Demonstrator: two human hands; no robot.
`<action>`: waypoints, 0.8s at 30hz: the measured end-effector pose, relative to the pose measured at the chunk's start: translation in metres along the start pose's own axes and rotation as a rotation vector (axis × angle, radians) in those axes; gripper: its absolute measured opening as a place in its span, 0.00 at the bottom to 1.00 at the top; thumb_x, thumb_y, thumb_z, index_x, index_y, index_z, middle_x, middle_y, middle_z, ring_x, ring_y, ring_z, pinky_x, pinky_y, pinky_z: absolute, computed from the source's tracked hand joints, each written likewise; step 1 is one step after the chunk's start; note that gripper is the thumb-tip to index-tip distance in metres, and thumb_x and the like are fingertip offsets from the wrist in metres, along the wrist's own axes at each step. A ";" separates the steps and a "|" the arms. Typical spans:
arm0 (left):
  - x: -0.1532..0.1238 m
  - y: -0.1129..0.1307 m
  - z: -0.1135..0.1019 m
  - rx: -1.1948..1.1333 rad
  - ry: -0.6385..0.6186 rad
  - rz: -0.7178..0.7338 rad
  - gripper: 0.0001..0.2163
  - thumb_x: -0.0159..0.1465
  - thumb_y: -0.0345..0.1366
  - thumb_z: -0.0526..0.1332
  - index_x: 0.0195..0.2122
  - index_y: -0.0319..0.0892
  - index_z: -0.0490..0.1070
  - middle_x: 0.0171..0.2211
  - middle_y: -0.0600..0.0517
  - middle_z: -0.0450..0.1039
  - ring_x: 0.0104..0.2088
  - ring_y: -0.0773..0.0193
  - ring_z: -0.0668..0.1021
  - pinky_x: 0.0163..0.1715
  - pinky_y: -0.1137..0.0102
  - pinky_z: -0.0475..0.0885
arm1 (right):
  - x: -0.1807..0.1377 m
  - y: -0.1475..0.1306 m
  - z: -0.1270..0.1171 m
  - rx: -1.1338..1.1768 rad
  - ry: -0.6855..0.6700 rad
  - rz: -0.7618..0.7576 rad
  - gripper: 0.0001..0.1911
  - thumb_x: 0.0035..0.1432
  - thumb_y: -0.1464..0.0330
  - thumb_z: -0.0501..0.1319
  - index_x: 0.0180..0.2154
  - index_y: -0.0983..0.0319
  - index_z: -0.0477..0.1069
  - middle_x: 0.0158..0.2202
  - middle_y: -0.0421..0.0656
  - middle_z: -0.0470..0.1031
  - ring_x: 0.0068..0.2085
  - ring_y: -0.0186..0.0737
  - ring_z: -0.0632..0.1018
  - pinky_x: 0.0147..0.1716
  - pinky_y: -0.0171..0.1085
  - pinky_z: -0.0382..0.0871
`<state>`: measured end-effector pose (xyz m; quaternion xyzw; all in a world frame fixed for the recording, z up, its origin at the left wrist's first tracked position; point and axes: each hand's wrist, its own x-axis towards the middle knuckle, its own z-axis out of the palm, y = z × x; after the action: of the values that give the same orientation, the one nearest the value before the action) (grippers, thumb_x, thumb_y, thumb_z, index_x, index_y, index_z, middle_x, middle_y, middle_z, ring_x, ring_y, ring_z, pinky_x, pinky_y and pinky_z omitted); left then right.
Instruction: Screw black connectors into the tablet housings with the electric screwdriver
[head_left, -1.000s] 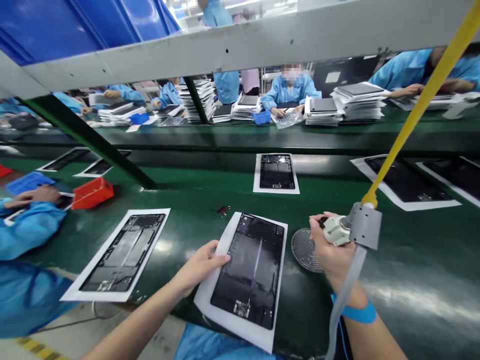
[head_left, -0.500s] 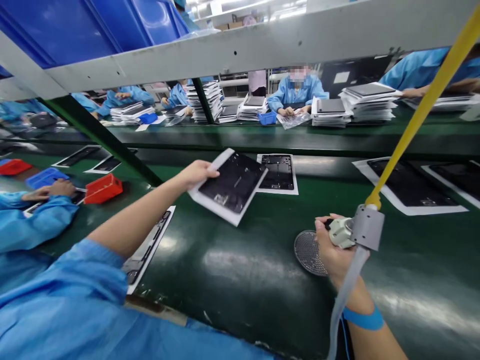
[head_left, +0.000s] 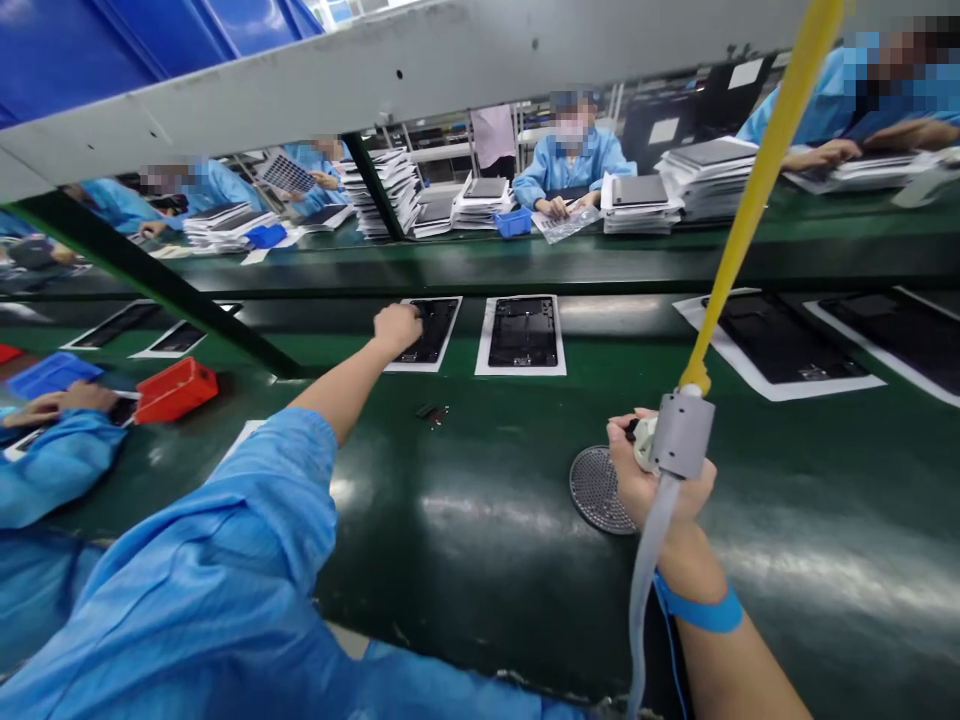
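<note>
Panel (head_left: 436,338), upper middle, long axis away from you, just right of your nearer left hand (head_left: 397,328) (grip unclear); right hand (head_left: 660,480) clamps tool (head_left: 644,447).

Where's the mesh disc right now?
In the head view, right of centre, the mesh disc lies on the bench, its right edge hidden behind the right hand.

The left hand (head_left: 397,328) covers part of a dark panel (head_left: 437,330). The right hand (head_left: 636,490) hides part of a perforated disc (head_left: 595,492); a grey cylinder (head_left: 683,435) masks part of a pale tool (head_left: 645,446). Bits (head_left: 433,413) on the counter (head_left: 517,440) are too small to identify. The right edge cuts off another panel (head_left: 896,325).
</note>
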<state>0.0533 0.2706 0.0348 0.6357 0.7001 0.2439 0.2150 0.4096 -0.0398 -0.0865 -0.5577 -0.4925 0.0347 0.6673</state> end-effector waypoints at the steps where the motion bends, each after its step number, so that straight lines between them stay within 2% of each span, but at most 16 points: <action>1: 0.001 0.005 0.017 -0.013 -0.043 -0.012 0.13 0.72 0.31 0.74 0.32 0.38 0.73 0.29 0.52 0.77 0.44 0.62 0.79 0.60 0.65 0.69 | 0.001 -0.001 0.000 -0.008 -0.002 -0.027 0.18 0.62 0.65 0.76 0.53 0.60 0.83 0.45 0.48 0.89 0.41 0.47 0.90 0.47 0.45 0.90; 3: 0.002 0.018 0.052 -0.061 -0.153 -0.071 0.14 0.69 0.37 0.79 0.34 0.38 0.75 0.27 0.48 0.78 0.36 0.60 0.81 0.48 0.66 0.75 | 0.002 -0.003 0.001 -0.026 0.003 -0.081 0.16 0.63 0.66 0.77 0.51 0.60 0.84 0.44 0.47 0.89 0.40 0.46 0.90 0.46 0.44 0.89; 5: 0.001 0.030 0.081 -0.106 -0.250 -0.141 0.17 0.65 0.39 0.83 0.32 0.37 0.76 0.24 0.46 0.77 0.30 0.59 0.81 0.39 0.65 0.77 | 0.005 -0.004 0.002 -0.035 0.016 -0.108 0.14 0.63 0.66 0.77 0.50 0.60 0.84 0.42 0.46 0.90 0.39 0.45 0.90 0.44 0.44 0.89; 7: -0.001 0.037 0.099 -0.126 -0.299 -0.187 0.17 0.62 0.35 0.84 0.30 0.38 0.76 0.22 0.46 0.75 0.26 0.60 0.78 0.33 0.65 0.74 | 0.008 -0.005 0.002 -0.031 0.038 -0.107 0.13 0.64 0.66 0.77 0.49 0.60 0.84 0.42 0.46 0.90 0.38 0.45 0.90 0.44 0.44 0.88; 9: -0.005 0.039 0.105 -0.129 -0.305 -0.209 0.16 0.60 0.30 0.83 0.28 0.39 0.75 0.19 0.49 0.71 0.24 0.61 0.75 0.30 0.66 0.69 | 0.010 -0.006 0.003 -0.026 0.049 -0.093 0.13 0.64 0.65 0.76 0.49 0.60 0.84 0.43 0.46 0.90 0.39 0.45 0.90 0.44 0.44 0.88; 13: -0.012 0.041 0.105 -0.189 -0.232 -0.197 0.12 0.61 0.26 0.78 0.29 0.40 0.76 0.17 0.54 0.65 0.26 0.60 0.75 0.29 0.68 0.66 | 0.017 -0.013 0.003 -0.032 0.068 -0.071 0.13 0.65 0.64 0.76 0.49 0.60 0.83 0.41 0.46 0.90 0.38 0.44 0.90 0.43 0.43 0.87; 16: -0.020 0.048 0.103 -0.324 -0.194 -0.201 0.09 0.63 0.26 0.76 0.38 0.40 0.77 0.22 0.54 0.70 0.31 0.60 0.79 0.33 0.70 0.71 | 0.021 -0.018 0.002 -0.038 0.062 -0.088 0.11 0.65 0.63 0.76 0.46 0.60 0.84 0.39 0.45 0.89 0.35 0.43 0.89 0.41 0.42 0.87; 18: -0.031 0.054 0.099 -0.427 -0.243 -0.231 0.10 0.64 0.25 0.75 0.42 0.40 0.77 0.26 0.53 0.74 0.32 0.61 0.80 0.34 0.71 0.75 | 0.022 -0.019 0.002 -0.041 0.062 -0.084 0.11 0.65 0.62 0.75 0.45 0.60 0.83 0.38 0.45 0.89 0.35 0.42 0.88 0.40 0.42 0.86; 21: -0.065 0.052 0.085 -0.542 -0.366 -0.274 0.10 0.63 0.24 0.75 0.41 0.39 0.77 0.29 0.50 0.78 0.31 0.62 0.81 0.35 0.69 0.79 | 0.022 -0.016 0.002 -0.056 0.063 -0.054 0.12 0.65 0.62 0.75 0.47 0.60 0.83 0.39 0.45 0.89 0.36 0.42 0.89 0.41 0.42 0.86; 24: -0.118 0.030 0.061 -0.615 -0.471 -0.280 0.12 0.60 0.26 0.77 0.42 0.39 0.79 0.34 0.45 0.84 0.35 0.59 0.85 0.40 0.66 0.84 | 0.020 -0.009 0.001 -0.057 0.053 -0.057 0.12 0.65 0.63 0.74 0.49 0.60 0.83 0.41 0.45 0.89 0.38 0.44 0.90 0.44 0.44 0.87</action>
<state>0.1254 0.1591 0.0041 0.4787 0.6061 0.2581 0.5804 0.4139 -0.0307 -0.0673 -0.5629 -0.4912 -0.0129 0.6646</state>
